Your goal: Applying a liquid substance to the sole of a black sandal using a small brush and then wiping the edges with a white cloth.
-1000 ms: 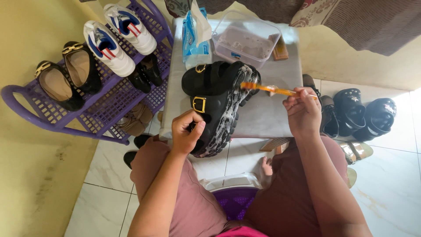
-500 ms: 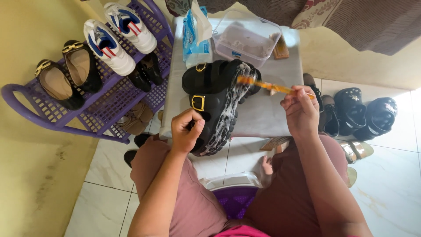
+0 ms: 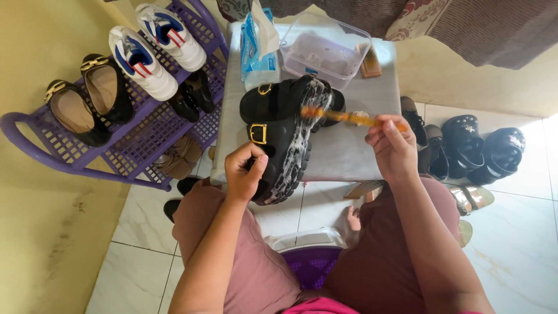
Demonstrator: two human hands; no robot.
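left hand (image 3: 245,173): fingers curled, gripping, forearm low | right hand (image 3: 393,146): fingers pinched closed, raised, wrist bent inward

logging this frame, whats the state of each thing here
black sandal: on its side, sole soapy, gripped by left hand
orange toothbrush: in right hand, bristles on the sole
clear plastic box: open, no lid on
wipes pack: flap up
white sneakers: on the purple rack

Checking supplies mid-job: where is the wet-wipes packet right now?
In the head view, the blue wipes packet stands at the table's far left corner, beside the clear plastic container and just behind the black sandal.
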